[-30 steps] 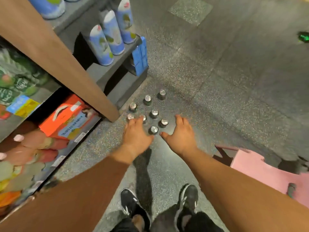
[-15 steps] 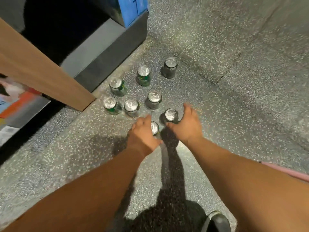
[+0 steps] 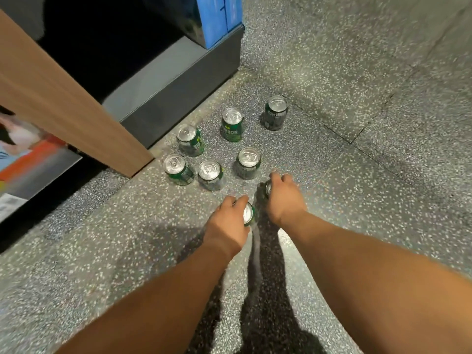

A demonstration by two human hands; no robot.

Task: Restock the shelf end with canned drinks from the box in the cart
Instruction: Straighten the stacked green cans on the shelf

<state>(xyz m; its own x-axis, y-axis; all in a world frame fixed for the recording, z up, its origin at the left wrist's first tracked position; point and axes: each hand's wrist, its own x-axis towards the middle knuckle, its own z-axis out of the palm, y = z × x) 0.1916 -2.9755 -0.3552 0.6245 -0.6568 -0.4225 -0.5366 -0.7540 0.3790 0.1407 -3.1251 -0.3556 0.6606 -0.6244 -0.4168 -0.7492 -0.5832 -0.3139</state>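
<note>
Several green drink cans with silver tops stand upright on the speckled floor beside the shelf end. My left hand grips the nearest can from its left side. My right hand grips another can just to the right; only a sliver of that can's top shows. Ahead of my hands stand loose cans, among them one close to my right hand, one to its left and one farthest back.
The dark bottom shelf base runs along the left with a blue box on its far end. A wooden upright panel slants across the left, with colourful packages behind it. Speckled floor spreads to the right.
The view has dropped closer to the floor. Both hands have gone from hovering over the cans to closing round the two nearest ones.
</note>
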